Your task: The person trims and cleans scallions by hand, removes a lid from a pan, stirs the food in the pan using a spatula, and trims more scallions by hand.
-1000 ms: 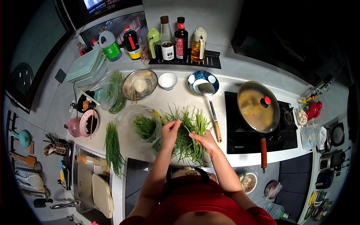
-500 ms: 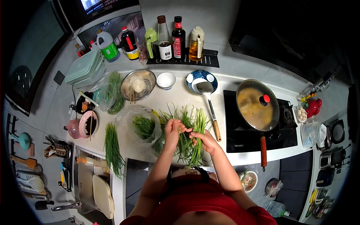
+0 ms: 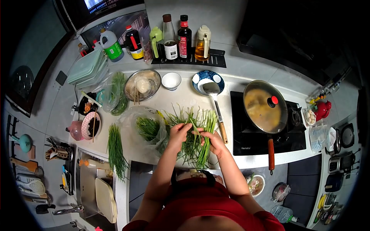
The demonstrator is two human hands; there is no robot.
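My right hand (image 3: 215,142) is closed around a bunch of green chives (image 3: 210,121), whose pale ends point away from me. Close beside it, my left hand (image 3: 179,135) has thumb and fingers pinched together, with a thin chive strand running between the two hands. Beneath both hands lies a loose, tangled pile of chives (image 3: 187,154) on the counter. To the left, a clear plastic bag (image 3: 129,120) has more chives inside it. Another long bunch of chives (image 3: 115,148) rests further left, its tips over the counter's front edge.
A lidded pan (image 3: 262,111) stands on the black cooktop (image 3: 246,142) at right. A spatula (image 3: 217,111) leans from a blue patterned bowl (image 3: 204,77). Behind are a white bowl (image 3: 171,81) and a metal basin (image 3: 135,77). The sink (image 3: 88,181) is front left.
The bunch in my right hand has shifted slightly right and tilts more. My left hand has moved slightly right, and a strand now spans between my hands.
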